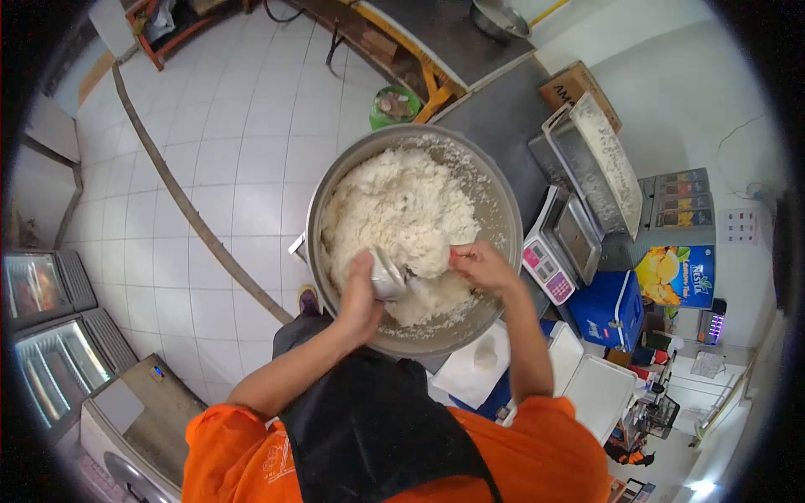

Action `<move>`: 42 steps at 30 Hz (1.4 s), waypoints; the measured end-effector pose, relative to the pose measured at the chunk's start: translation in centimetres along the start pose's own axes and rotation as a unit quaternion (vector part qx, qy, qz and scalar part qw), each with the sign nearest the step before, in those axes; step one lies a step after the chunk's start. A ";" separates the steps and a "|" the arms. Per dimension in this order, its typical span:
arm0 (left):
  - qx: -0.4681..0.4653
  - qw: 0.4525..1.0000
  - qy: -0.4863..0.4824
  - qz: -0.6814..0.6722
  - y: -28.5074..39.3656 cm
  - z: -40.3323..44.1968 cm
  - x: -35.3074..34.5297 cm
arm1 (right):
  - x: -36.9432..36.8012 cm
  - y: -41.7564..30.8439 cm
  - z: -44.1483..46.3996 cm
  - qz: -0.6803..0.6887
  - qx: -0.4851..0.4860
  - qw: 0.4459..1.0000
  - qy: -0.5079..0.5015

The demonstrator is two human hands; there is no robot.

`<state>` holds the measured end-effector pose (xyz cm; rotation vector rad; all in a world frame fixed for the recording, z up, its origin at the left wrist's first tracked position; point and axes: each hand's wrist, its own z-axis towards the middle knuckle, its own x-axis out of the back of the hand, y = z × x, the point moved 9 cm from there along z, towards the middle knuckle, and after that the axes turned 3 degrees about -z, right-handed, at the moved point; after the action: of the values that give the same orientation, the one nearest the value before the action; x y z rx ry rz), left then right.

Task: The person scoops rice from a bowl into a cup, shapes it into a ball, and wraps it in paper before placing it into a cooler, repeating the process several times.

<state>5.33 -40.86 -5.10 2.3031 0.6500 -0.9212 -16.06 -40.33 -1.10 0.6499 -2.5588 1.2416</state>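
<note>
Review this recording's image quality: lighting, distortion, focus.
Head view: strong fisheye bowing with black corners; head view: a bright light glares at lower right; head view: left hand, right hand and rice look fairly clear.

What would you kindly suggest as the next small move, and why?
I'd probably have the right hand bring the clump of white cooked rice toward the silver metal cup in the left hand: clump and cup lie close together, the right hand pinches a small red piece beside the clump, and both hands are over the wide grey metal pot.
</note>
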 end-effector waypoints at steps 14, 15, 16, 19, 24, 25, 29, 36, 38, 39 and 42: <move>0.203 0.973 -0.037 0.100 -5.6 7.2 -1.1 | -7.7 -2.4 -4.7 -0.468 0.038 0.855 0.221; 0.204 0.973 -0.038 0.106 -5.2 7.2 -1.2 | -6.7 -2.0 -5.1 -0.465 0.037 0.856 0.225; 0.203 0.973 -0.064 0.091 -5.0 7.2 -1.8 | -4.8 -1.7 -5.8 -0.432 0.029 0.860 0.269; 0.195 0.976 -0.078 0.058 -4.0 7.0 -2.9 | -0.8 -2.1 -9.1 -0.372 0.024 0.854 0.364; 0.213 0.972 -0.079 0.051 -4.2 7.0 -2.7 | -0.5 -6.0 -12.1 -0.361 0.070 0.840 0.399; 0.221 0.972 -0.067 0.047 -4.5 6.7 -2.7 | -1.4 -7.1 -11.9 -0.400 0.114 0.827 0.378; 0.242 0.964 -0.095 0.063 -6.1 6.7 -2.3 | -2.2 -7.0 -8.0 -0.483 0.129 0.786 0.363; 0.179 0.974 -0.131 0.054 -4.6 7.4 -2.6 | 1.7 -3.4 -9.0 -0.090 0.063 0.947 0.301; 0.128 0.986 -0.083 0.060 -3.8 7.0 -3.1 | -1.2 -2.4 -8.4 -0.112 0.024 0.947 0.299; 0.134 0.985 -0.084 0.063 -4.3 7.3 -2.9 | -2.4 -1.9 -8.0 -0.135 -0.015 0.946 0.296; 0.147 0.979 -0.110 0.084 -5.3 7.7 -2.6 | -4.5 -3.8 -7.6 -0.168 0.014 0.947 0.275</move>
<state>-3.15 -42.69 -9.52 2.4152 0.2329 -1.2346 -10.23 -35.11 4.48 0.6061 -1.8888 1.1420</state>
